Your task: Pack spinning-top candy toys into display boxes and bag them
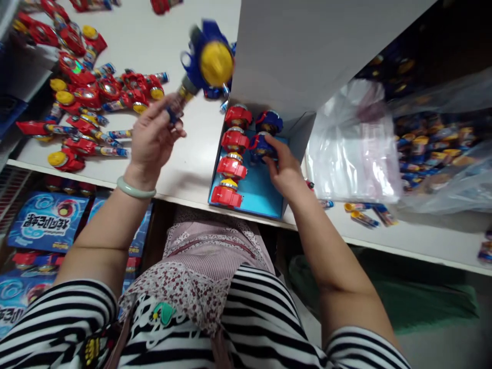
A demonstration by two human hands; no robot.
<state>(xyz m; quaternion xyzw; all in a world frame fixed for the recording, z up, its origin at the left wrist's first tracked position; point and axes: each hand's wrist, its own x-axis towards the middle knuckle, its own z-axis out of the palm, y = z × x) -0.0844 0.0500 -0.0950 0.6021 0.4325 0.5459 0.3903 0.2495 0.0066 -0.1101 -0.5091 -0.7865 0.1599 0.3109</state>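
My left hand pinches the tube end of a blue toy with a yellow round cap, raised above the table and blurred by motion. Inside an open box with a blue floor, my right hand grips a second blue toy. Another blue toy sits just behind that one. Along the box's left side stands a row of several red toys.
Red toys with tubes are heaped on the left of the white table. The raised box lid stands at the back. Plastic bags and several small tubes lie on the right. Printed boxes are stacked below left.
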